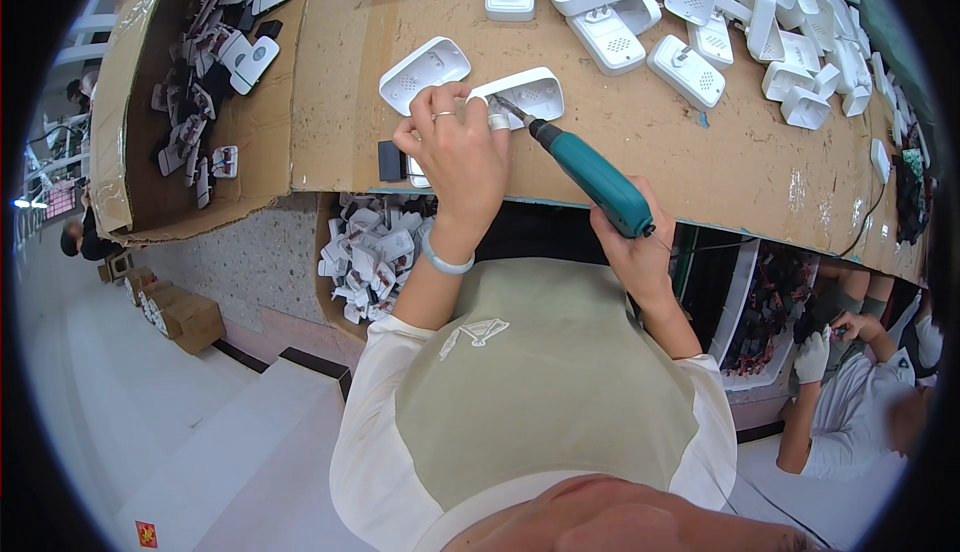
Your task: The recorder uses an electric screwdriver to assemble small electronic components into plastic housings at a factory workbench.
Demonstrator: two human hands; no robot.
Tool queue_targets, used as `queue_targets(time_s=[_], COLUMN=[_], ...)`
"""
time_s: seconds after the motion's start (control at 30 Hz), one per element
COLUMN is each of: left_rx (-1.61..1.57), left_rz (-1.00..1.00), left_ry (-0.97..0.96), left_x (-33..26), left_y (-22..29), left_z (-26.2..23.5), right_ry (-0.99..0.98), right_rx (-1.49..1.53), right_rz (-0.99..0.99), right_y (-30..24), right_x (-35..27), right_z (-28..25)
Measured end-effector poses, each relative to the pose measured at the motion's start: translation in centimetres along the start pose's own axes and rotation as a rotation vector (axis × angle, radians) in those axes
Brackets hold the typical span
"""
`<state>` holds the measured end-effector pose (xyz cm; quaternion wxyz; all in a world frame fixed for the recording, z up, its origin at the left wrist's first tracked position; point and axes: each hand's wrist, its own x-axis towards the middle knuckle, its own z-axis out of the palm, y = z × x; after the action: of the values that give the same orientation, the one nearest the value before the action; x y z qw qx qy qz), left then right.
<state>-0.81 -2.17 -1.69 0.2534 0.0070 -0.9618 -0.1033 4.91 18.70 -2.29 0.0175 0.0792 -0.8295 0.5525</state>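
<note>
My right hand [632,243] is wrapped round the rear of a green corded electric screwdriver [595,178]. Its tip reaches into a white plastic housing shell [540,95] lying open side up on the cardboard-topped table. Bent fingers of my left hand [461,147] grip the near left side of that shell, close to the driver tip. Whatever the fingertips cover is hidden. Just left of them, a second open white shell [424,70] with small slots rests on the cardboard. A small black block [391,162] and part of a white piece sit beside my left wrist.
White shells [690,70] pile up at the far right. On the left, a cardboard box [262,142] holds wired white and black parts. Below the table edge, a bin [372,252] is full of white pieces. A gloved co-worker [850,392] sits at lower right.
</note>
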Motion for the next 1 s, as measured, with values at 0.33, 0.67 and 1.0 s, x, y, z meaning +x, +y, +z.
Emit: queue_targets(time_s=[0.33,0.67,1.0], left_rx=[-0.005,-0.013,-0.480], left_rz=[-0.005,-0.017,-0.202], left_ry=[0.005,-0.008,-0.257], left_x=[0.0,-0.3,-1.6], left_y=[0.1,-0.1,-2.5], left_z=[-0.1,-0.3,-3.2], right_ry=[0.026,0.170,0.377], right_rx=[0.005,0.131,0.168], right_rz=[-0.031,0.067,0.203], right_y=[0.0,-0.8,-0.8], right_x=[0.1,-2.5,-4.1], right_z=[0.1,-2.0,-3.0])
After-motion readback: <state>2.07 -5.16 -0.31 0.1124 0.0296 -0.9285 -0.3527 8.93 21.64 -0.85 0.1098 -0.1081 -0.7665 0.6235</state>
